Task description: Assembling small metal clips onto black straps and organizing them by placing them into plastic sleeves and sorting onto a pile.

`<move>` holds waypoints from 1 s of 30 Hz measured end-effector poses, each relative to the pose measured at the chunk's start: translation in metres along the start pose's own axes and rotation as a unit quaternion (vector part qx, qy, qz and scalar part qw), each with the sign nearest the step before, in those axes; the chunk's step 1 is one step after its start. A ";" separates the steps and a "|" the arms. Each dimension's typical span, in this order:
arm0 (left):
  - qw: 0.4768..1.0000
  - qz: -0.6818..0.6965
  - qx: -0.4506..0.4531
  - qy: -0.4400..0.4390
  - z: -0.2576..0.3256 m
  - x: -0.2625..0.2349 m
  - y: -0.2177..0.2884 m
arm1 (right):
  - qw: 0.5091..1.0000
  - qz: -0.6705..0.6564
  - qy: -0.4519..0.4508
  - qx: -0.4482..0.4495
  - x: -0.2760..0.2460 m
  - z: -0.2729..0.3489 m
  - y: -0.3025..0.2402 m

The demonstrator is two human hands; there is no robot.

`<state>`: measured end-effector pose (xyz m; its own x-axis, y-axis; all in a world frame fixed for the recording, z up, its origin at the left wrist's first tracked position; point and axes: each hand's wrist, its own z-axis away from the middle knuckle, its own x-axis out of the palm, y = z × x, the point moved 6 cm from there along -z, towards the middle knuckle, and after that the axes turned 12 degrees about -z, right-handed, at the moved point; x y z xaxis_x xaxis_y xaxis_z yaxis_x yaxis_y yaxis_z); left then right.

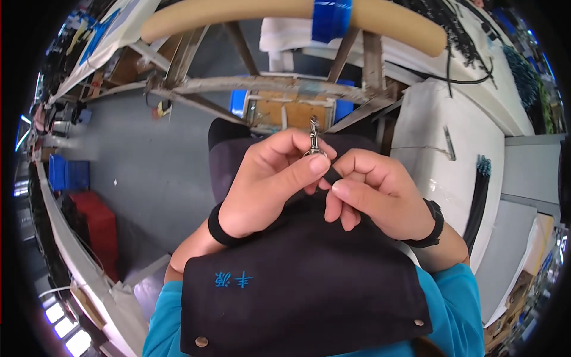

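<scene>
In front of my lap, my left hand (264, 187) pinches a silver metal swivel snap hook (314, 138) between thumb and forefinger, its hook end pointing away from me. A short piece of black strap (333, 175) shows beside the left thumb, close to the clasp's ring. My right hand (383, 193) grips that strap between thumb and fingers. The fingers partly cover the clasp's ring, so how strap and ring are joined cannot be made out. Beneath both hands lies a dark apron (309, 279).
A long tan tube (238, 19) wrapped with blue tape (332, 21) spans a metal frame ahead. On the white-covered surface (440, 172) at right lie a bundle of black cords (479, 196) with blue tips and a slim metal tool (449, 143). A blue crate (68, 174) stands far left.
</scene>
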<state>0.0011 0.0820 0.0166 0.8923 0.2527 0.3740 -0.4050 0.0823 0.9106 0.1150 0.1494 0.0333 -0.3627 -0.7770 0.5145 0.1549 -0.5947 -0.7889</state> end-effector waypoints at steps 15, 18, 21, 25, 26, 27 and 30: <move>0.996 -0.015 0.030 0.077 0.006 -0.028 -0.035 | 0.883 0.301 0.092 -0.347 -0.002 -0.003 0.005; 0.999 -0.011 0.019 0.035 0.006 -0.025 -0.034 | 0.885 0.287 0.069 -0.361 0.000 -0.018 0.003; 0.997 -0.042 0.061 0.036 0.006 -0.030 -0.034 | 0.955 0.095 0.069 -0.272 -0.007 -0.030 0.013; 0.997 -0.039 0.055 0.030 0.008 -0.031 -0.037 | 0.983 -0.066 0.047 -0.163 -0.014 -0.045 0.018; 0.997 -0.037 0.054 0.029 0.008 -0.031 -0.037 | 0.988 -0.098 0.026 -0.120 -0.015 -0.048 0.022; 0.998 -0.039 0.054 0.015 0.008 -0.029 -0.036 | 0.988 -0.097 0.029 -0.119 -0.017 -0.048 0.024; 0.998 -0.023 0.055 0.021 0.007 -0.030 -0.035 | 0.983 -0.090 0.028 -0.160 -0.016 -0.050 0.026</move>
<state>-0.0098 0.0645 -0.0252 0.8991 0.2921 0.3261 -0.3376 -0.0117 0.9412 0.0787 0.1566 -0.0120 -0.4094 -0.6474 0.6429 -0.2095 -0.6191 -0.7569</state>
